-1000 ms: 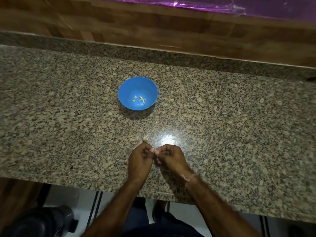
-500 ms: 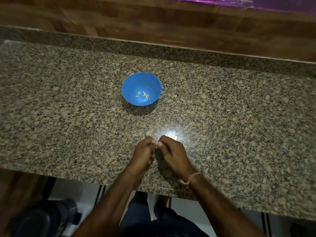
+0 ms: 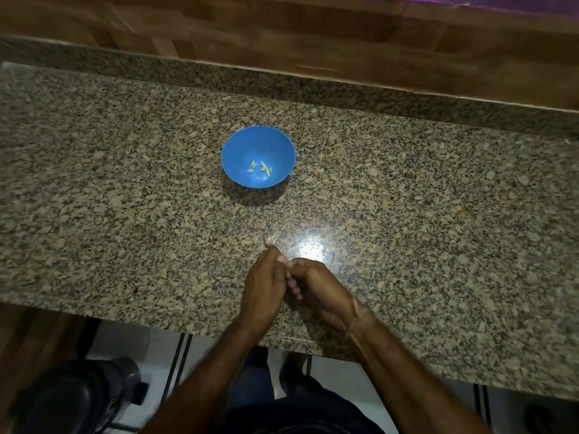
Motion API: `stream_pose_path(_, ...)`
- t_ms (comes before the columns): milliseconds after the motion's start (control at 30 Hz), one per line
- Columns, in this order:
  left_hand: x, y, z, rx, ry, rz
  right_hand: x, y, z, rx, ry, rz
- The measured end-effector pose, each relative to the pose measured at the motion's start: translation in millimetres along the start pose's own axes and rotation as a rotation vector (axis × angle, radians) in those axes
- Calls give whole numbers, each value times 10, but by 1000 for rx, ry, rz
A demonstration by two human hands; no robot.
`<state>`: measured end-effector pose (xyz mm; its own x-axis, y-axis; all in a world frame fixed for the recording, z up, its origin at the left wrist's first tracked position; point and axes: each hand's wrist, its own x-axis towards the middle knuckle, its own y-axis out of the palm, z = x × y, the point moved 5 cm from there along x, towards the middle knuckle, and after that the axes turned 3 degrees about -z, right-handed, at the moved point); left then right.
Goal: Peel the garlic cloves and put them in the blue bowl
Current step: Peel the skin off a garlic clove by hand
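Several peeled cloves [image 3: 262, 169] lie in the blue bowl [image 3: 244, 145], well apart from the left hand [image 3: 261, 283] and right hand [image 3: 316, 289], so a freed clove could slip onto the slick counter [image 3: 407, 214] during the carry. Both hands meet fingertip to fingertip near the front edge, fingers curled. I cannot tell what they pinch, though a pale garlic scrap [image 3: 272, 240] shows just beyond the left one.
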<state>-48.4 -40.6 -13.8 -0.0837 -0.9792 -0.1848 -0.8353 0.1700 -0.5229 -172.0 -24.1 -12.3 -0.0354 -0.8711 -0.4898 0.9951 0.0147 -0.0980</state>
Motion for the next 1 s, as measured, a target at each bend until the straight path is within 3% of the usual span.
stream_pose_path(67,32,34,6,-195,-131,75,-13,-13,8,-184,-208,-83)
stream_pose_path(133,54,76,65,-390,-408,177,-45,-87,33,-532,-491,-193)
stream_pose_path(200,31,65,38,-427,-571,252,-46,-95,84,-614,-559,-176)
stream_pose_path(267,42,21,-32,-267,-377,194,-5,-88,68,-371,-398,-78)
stream_pose_path(367,16,-66,-129,168,114,-7,9,-8,-65,241,182,93)
stream_pose_path(400,11,-54,-142,198,158,4,-4,-3,-67,223,190,95)
stream_pose_path(433,23,-36,-134,100,99,42,-9,-13,-64,75,95,48)
stream_pose_path(533,70,72,47,-388,-479,220,-24,-95,5,-605,-476,-162)
stream_pose_path(567,71,75,55,-427,-601,241,-17,-91,36,-674,-549,-161)
stream_pose_path(600,76,56,32,-362,-576,241,-7,-73,41,-661,-554,-138)
stream_pose_path(667,96,-10,-75,-96,-262,138,71,-88,37,-273,-253,-10)
stream_pose_path(733,44,-50,-78,78,-11,14,35,-6,-63,308,279,174)
stream_pose_path(767,38,-37,-61,98,43,9,-8,26,-99,486,435,212)
stream_pose_path(800,35,-12,-39,22,-2,39,-25,37,-121,512,465,216)
stream_pose_path(867,60,56,36,-258,-251,108,12,-9,-138,234,251,91)
stream_pose_path(933,44,120,32,-473,-525,149,-11,-120,-99,-126,-79,-172)
stream_pose_path(1000,5,143,-51,-541,-635,170,-49,-150,-36,-118,-262,-275)
